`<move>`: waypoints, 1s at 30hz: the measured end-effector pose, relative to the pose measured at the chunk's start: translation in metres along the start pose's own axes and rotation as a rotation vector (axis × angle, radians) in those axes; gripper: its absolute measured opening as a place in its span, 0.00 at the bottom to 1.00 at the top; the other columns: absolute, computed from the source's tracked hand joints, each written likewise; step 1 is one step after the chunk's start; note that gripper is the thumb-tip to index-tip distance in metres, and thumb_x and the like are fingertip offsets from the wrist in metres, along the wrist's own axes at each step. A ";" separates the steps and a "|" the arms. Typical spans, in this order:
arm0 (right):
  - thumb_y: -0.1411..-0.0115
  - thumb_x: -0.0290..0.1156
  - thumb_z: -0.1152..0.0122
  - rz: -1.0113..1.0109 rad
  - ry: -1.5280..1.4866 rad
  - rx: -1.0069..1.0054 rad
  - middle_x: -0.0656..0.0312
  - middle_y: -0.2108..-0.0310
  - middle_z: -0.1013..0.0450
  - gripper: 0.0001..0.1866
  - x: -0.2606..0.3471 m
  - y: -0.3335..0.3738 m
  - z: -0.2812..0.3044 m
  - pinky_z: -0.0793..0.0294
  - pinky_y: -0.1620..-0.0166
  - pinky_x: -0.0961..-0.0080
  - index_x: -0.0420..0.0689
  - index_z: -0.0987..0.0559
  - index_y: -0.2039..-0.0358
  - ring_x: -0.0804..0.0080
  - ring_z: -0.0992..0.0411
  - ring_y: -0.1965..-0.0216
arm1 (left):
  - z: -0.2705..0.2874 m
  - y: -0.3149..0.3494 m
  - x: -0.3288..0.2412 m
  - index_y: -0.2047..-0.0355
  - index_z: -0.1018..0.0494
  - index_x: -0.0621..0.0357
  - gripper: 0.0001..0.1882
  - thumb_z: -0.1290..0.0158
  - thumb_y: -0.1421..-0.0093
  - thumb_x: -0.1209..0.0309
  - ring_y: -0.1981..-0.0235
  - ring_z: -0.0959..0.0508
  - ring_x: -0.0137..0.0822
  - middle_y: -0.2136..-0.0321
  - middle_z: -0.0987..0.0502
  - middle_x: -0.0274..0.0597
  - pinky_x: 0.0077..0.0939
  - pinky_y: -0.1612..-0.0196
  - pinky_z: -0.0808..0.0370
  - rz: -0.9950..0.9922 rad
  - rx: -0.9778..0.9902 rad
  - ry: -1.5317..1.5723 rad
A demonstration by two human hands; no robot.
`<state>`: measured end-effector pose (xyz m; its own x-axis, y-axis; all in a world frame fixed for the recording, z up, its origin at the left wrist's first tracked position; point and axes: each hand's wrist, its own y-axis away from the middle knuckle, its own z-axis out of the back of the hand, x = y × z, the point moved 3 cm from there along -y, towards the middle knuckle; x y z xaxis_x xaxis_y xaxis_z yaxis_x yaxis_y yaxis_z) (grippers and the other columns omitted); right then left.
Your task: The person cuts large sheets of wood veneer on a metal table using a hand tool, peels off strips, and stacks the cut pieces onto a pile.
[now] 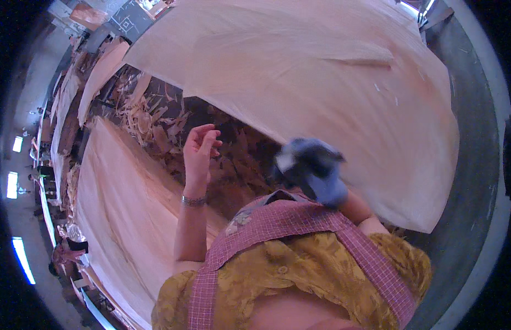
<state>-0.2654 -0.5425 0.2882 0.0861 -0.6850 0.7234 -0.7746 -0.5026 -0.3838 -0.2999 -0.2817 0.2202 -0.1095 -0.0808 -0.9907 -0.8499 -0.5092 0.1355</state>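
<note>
My left hand [199, 149] is bare, raised in front of me with its fingers loosely bent and the thumb apart. Nothing shows in it, and a metal band [193, 201] circles that wrist. A blue and dark glove [313, 168] covers my right hand, which is close to my chest and smeared by motion. Whether it holds anything is hidden by the blur. Beyond both hands spreads a large pale sheet of what looks like wood veneer [299, 71], its near edge passing just past the glove. To my left lies another wide pale veneer stack [123, 209].
Torn veneer scraps [151, 118] litter the gap between the two pale sheets. Grey floor [475, 137] runs along the right side. Further left, more sheets [101, 77] lie near a person [68, 252] in the background.
</note>
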 end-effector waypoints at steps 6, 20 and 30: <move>0.38 0.26 0.41 0.249 0.547 0.549 0.55 0.58 0.23 0.13 0.022 -0.091 -0.030 0.25 0.57 0.71 0.40 0.22 0.52 0.65 0.25 0.58 | 0.027 -0.143 0.020 0.55 0.26 0.57 0.13 0.44 0.37 0.65 0.69 0.23 0.24 0.64 0.21 0.33 0.18 0.69 0.28 0.056 0.283 -0.193; 0.36 0.36 0.45 -0.199 1.511 -0.228 0.50 0.44 0.30 0.20 -0.297 -0.338 0.181 0.25 0.49 0.63 0.41 0.26 0.45 0.51 0.31 0.44 | 0.018 -0.498 0.089 0.45 0.34 0.64 0.31 0.41 0.42 0.56 0.46 0.26 0.49 0.47 0.28 0.54 0.43 0.46 0.28 -0.407 0.620 -1.127; 0.44 0.31 0.47 -0.537 2.149 0.039 0.54 0.49 0.30 0.21 -0.374 -0.277 0.208 0.23 0.56 0.63 0.45 0.27 0.49 0.55 0.30 0.48 | -0.093 -0.671 0.108 0.33 0.47 0.62 0.47 0.43 0.44 0.45 0.30 0.50 0.48 0.32 0.46 0.52 0.59 0.33 0.52 -0.584 0.666 -1.389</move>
<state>0.0473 -0.2572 0.0047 -0.4124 0.9076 0.0784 -0.9096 -0.4151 0.0206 0.3063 -0.0283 0.0233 0.2474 0.9470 -0.2049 -0.9576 0.2712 0.0970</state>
